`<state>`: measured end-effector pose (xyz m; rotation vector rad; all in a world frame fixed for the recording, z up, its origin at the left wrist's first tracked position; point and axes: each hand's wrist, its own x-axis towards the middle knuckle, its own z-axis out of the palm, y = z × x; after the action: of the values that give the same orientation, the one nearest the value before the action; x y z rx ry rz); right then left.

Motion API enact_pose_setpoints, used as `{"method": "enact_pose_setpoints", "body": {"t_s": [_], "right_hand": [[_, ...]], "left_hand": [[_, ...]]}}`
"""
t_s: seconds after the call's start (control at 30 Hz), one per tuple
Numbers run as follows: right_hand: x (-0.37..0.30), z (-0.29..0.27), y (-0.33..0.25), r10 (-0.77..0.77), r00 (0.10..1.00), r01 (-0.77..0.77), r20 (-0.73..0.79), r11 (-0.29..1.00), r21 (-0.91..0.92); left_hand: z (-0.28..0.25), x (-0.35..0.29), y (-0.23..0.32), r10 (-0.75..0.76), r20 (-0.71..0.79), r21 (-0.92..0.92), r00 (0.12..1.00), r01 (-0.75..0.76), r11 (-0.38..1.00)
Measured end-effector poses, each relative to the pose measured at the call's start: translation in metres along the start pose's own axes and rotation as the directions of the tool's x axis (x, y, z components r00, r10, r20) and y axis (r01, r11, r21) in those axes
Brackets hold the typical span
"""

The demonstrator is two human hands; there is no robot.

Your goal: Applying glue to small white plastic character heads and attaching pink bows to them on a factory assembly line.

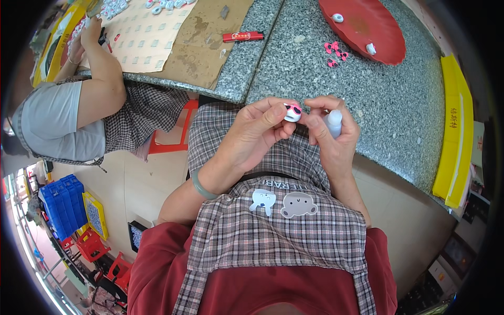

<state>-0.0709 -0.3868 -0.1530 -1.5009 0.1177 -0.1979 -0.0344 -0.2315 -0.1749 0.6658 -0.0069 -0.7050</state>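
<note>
Between the thumb and fingers of my left hand [251,130] is a small white figure head [292,114] wearing pink sunglasses with dark lenses. Close beside it, my right hand [342,144] has its fingers curled round a small white squeeze bottle [333,125], nozzle end up. A fingertip of that hand reaches to the right side of the head, at or very near the sunglasses. Beyond my hands, several loose pink sunglasses [336,50] lie on the grey speckled table [294,68]. A red scalloped tray [362,26] holds two white pieces.
A narrow red box-like object [243,36] lies near the table seam. On the left, a co-worker [63,115] sits by brown cardboard [202,63] and a marked sheet [152,47] with white pieces. A yellow bin edge [454,131] borders the right side.
</note>
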Motion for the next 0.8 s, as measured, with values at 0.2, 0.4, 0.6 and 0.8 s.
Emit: {"method": "enact_pose_setpoints", "body": {"t_s": [0.2, 0.4, 0.6, 0.8], "right_hand": [[-0.001, -0.002, 0.007, -0.288, 0.949, 0.309, 0.128, 0.929, -0.202], [0.004, -0.005, 0.012, -0.350, 0.928, 0.373, 0.132, 0.890, -0.263], [0.005, -0.010, 0.012, -0.399, 0.903, 0.429, 0.157, 0.847, -0.313], [-0.001, -0.007, 0.008, -0.119, 0.988, 0.125, 0.095, 0.990, -0.060]], "left_hand": [[-0.005, 0.002, -0.003, -0.005, 0.024, -0.014, 1.000, 0.006, 1.000], [0.001, -0.002, 0.005, -0.021, -0.032, -0.024, 0.999, 0.020, 1.000], [0.005, -0.005, 0.007, 0.049, -0.035, 0.116, 0.998, -0.045, 0.992], [0.009, -0.002, 0.006, 0.166, 0.027, 0.303, 0.986, -0.166, 0.938]]}}
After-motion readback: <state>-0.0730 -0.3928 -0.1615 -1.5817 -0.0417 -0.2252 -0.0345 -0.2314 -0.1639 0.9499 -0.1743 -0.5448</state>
